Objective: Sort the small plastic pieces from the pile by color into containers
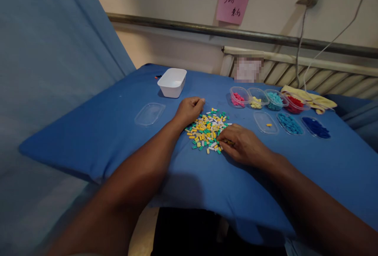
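A loose pile of small oblong pieces, yellow, green, white and pale yellow, lies spread on the blue cloth between my hands. My left hand rests at the pile's far left edge, its fingers curled closed; whatever may be in them is hidden. At the pile's right side, my right hand has its fingertips down among the pieces. Several yellow pieces show in its curled palm. Just right of that hand, a shallow clear lid carries a single orange-yellow piece.
A white tub stands at the back left, with a clear lid before it. Back right, clear tubs hold pink, pale yellow, turquoise and red pieces. Nearer lie blue and dark blue pieces. A yellow cloth lies behind.
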Demonstrator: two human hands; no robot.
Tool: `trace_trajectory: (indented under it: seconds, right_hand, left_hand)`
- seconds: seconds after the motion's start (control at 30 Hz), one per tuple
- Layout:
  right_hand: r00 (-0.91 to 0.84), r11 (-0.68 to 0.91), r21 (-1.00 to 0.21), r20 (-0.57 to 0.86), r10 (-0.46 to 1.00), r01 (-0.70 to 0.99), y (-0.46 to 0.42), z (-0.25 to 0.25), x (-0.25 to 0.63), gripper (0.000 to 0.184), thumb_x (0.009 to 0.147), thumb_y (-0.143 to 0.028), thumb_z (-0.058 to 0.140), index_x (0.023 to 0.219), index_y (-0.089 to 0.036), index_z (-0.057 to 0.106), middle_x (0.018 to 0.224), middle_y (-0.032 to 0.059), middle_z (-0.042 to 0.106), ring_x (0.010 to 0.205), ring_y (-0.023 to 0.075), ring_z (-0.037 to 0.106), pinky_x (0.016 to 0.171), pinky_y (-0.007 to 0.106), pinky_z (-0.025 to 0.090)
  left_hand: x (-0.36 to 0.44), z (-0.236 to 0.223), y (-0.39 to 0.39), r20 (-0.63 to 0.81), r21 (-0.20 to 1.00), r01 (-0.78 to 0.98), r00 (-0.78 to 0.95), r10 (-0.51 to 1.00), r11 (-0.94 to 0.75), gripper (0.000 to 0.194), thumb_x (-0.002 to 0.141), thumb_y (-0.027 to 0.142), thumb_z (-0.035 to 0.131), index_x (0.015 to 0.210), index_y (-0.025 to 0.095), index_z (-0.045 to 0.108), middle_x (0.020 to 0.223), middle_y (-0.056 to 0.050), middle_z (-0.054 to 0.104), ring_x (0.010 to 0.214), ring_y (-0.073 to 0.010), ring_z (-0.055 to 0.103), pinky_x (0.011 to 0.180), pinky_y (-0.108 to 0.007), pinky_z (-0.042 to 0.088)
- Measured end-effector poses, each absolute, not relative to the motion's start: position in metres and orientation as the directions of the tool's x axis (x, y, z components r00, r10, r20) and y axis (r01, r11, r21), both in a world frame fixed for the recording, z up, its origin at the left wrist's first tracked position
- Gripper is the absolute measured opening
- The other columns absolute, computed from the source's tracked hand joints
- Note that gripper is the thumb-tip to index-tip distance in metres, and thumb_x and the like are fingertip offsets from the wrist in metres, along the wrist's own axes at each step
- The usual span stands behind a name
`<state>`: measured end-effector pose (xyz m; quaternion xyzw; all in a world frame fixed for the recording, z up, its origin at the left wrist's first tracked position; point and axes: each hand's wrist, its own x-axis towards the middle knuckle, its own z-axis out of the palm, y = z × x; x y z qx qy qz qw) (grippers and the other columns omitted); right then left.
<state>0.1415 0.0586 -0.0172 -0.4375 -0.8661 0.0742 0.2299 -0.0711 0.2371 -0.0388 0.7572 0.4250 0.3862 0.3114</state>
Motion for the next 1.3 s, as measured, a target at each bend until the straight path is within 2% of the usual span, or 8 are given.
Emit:
trace_trajectory:
  seconds: [0.2,0.47,0.63,0.87,1.07,1.2,1.3]
  right_hand:
    - [-0.484,0.571,-0.343,0.310,0.818,0.746,0.056,-0.017,0.139,0.014,0.101,-0.021,0.066,0.112,-0.021,0.073,0.105,0.0101,0.080,0.095,0.0284,0.070,0.088,0.045,0.055]
    - [-0.421,0.532,-0.417,0.332,0.844,0.737,0.058,-0.021,0.134,0.022,0.094,-0.014,0.070,0.113,-0.023,0.076,0.104,0.0082,0.081,0.099,0.0283,0.072,0.090,0.045,0.056]
    - [-0.461,0.569,-0.367,0.344,0.818,0.736,0.059,-0.022,0.137,0.015,0.098,-0.015,0.068,0.105,-0.024,0.078,0.100,0.0084,0.080,0.095,0.0268,0.072,0.090,0.044,0.057]
    - [-0.486,0.589,-0.420,0.334,0.807,0.690,0.057,-0.022,0.138,0.012,0.102,-0.018,0.068,0.104,-0.025,0.077,0.100,0.0052,0.082,0.092,0.0247,0.073,0.089,0.043,0.055]
    - [-0.480,0.570,-0.375,0.310,0.821,0.731,0.057,-0.022,0.133,0.023,0.094,-0.012,0.068,0.112,-0.025,0.075,0.108,0.0068,0.082,0.101,0.0284,0.072,0.097,0.049,0.049]
    - [-0.486,0.592,-0.387,0.343,0.804,0.707,0.060,-0.025,0.132,0.030,0.089,-0.009,0.066,0.114,-0.025,0.073,0.104,0.0054,0.081,0.102,0.0274,0.071,0.111,0.055,0.043]
    - [-0.427,0.572,-0.418,0.394,0.814,0.706,0.063,-0.026,0.136,0.031,0.088,-0.011,0.065,0.115,-0.025,0.071,0.106,0.0065,0.080,0.102,0.0277,0.071,0.106,0.051,0.049]
  left_hand:
    - [-0.071,-0.037,0.236,0.310,0.801,0.409,0.344,0.886,-0.438,0.045,0.101,0.053,0.056,0.075,0.020,0.072,0.072,-0.005,0.071,0.067,-0.0178,0.060,0.061,-0.030,0.042]
    - [-0.070,-0.036,0.235,0.312,0.804,0.402,0.340,0.887,-0.437,0.045,0.100,0.053,0.056,0.075,0.020,0.072,0.071,-0.004,0.071,0.067,-0.0181,0.061,0.061,-0.030,0.043]
    - [-0.071,-0.038,0.237,0.315,0.799,0.407,0.344,0.884,-0.443,0.045,0.101,0.054,0.056,0.075,0.020,0.072,0.070,-0.004,0.069,0.068,-0.0184,0.061,0.061,-0.031,0.043]
    - [-0.072,-0.039,0.237,0.328,0.794,0.400,0.351,0.877,-0.457,0.045,0.101,0.053,0.056,0.074,0.020,0.071,0.071,-0.004,0.070,0.068,-0.0179,0.060,0.062,-0.031,0.042]
    - [-0.071,-0.036,0.234,0.322,0.799,0.397,0.353,0.878,-0.453,0.046,0.101,0.053,0.055,0.073,0.020,0.070,0.070,-0.004,0.069,0.068,-0.0180,0.060,0.061,-0.031,0.040]
    - [-0.071,-0.038,0.235,0.337,0.796,0.390,0.349,0.875,-0.462,0.046,0.101,0.053,0.057,0.072,0.020,0.070,0.069,-0.004,0.068,0.067,-0.0180,0.060,0.062,-0.032,0.040]
    - [-0.070,-0.039,0.237,0.341,0.796,0.390,0.343,0.875,-0.463,0.046,0.102,0.053,0.055,0.074,0.020,0.071,0.069,-0.003,0.069,0.068,-0.0182,0.060,0.063,-0.032,0.041]
